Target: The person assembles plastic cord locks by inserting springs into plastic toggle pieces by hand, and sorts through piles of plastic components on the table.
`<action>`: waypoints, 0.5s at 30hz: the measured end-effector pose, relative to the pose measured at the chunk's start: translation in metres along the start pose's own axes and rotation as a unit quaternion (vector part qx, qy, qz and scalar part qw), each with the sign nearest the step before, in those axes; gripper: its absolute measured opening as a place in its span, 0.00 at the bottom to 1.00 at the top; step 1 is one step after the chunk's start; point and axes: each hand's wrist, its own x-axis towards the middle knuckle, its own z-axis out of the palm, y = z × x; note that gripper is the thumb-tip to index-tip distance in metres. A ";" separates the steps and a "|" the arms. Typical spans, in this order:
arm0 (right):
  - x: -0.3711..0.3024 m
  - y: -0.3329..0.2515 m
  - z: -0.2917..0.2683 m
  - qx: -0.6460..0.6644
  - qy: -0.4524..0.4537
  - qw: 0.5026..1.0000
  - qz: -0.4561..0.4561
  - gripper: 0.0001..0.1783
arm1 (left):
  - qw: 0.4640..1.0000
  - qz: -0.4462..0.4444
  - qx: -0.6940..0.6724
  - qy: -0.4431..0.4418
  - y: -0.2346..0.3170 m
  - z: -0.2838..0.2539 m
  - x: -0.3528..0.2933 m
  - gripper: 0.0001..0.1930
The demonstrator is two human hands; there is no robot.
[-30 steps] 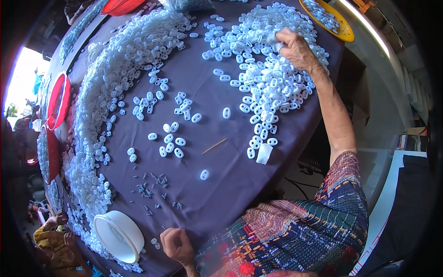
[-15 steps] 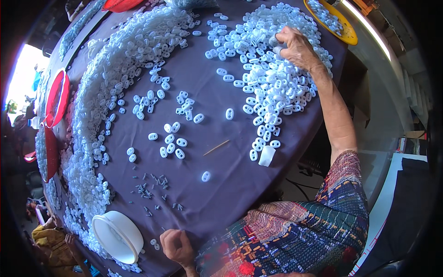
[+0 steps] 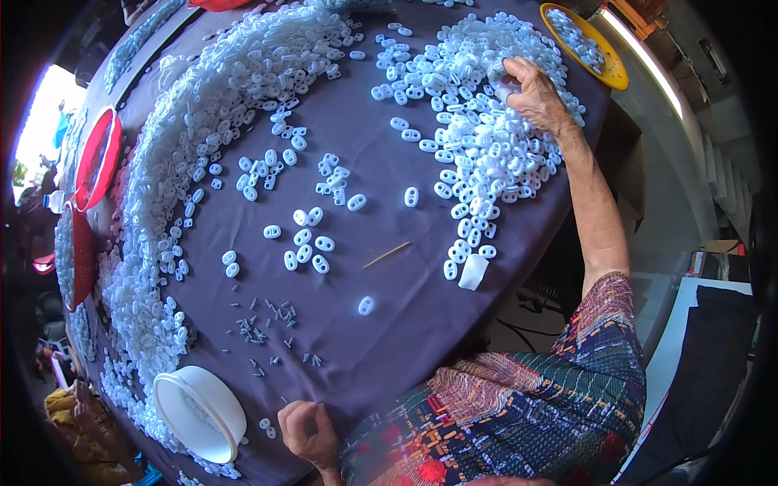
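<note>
At the far right of the table, my right hand (image 3: 538,99) rests on a heap of small white oval pieces with two holes each (image 3: 486,134). Its fingers are curled, with whitish coverings on the fingertips; anything pinched between them is lost among the pieces. By the table's near edge, my left hand (image 3: 309,434) is closed, fingers folded in and thumb beside them. What it holds, if anything, cannot be made out. A few white pieces (image 3: 267,427) lie just left of it, and small dark metal pins (image 3: 271,320) are scattered beyond.
A long bank of white pieces (image 3: 154,235) curves along the left. A white tub (image 3: 200,415) lies tipped at front left. A thin wooden stick (image 3: 386,255), a white block (image 3: 473,272), a yellow tray (image 3: 613,74) and red baskets (image 3: 99,158) are also around. Another person (image 3: 77,421) sits at far left.
The view has shifted slightly. My right hand stays on the heap, its fingers a little further into the pieces. My left hand keeps its closed pose near the table edge.
</note>
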 end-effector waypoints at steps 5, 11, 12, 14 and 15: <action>0.010 -0.011 -0.007 -0.105 -0.085 0.991 -0.013 0.15 | 1.000 -0.002 -0.003 0.002 0.000 0.000 0.000 0.07; 0.023 -0.021 -0.012 -0.150 -0.158 0.976 -0.005 0.17 | 1.000 -0.006 -0.005 0.008 -0.001 0.000 -0.001 0.07; 0.024 -0.024 -0.013 -0.167 -0.187 0.968 0.010 0.18 | 1.000 -0.005 -0.005 0.008 -0.001 0.000 -0.001 0.07; 0.021 -0.023 -0.012 -0.153 -0.181 0.972 0.009 0.19 | 1.000 -0.005 -0.013 0.008 0.001 0.001 0.000 0.07; 0.020 -0.022 -0.011 -0.138 -0.175 0.975 0.008 0.20 | 1.000 -0.004 -0.014 0.009 0.001 0.000 0.000 0.07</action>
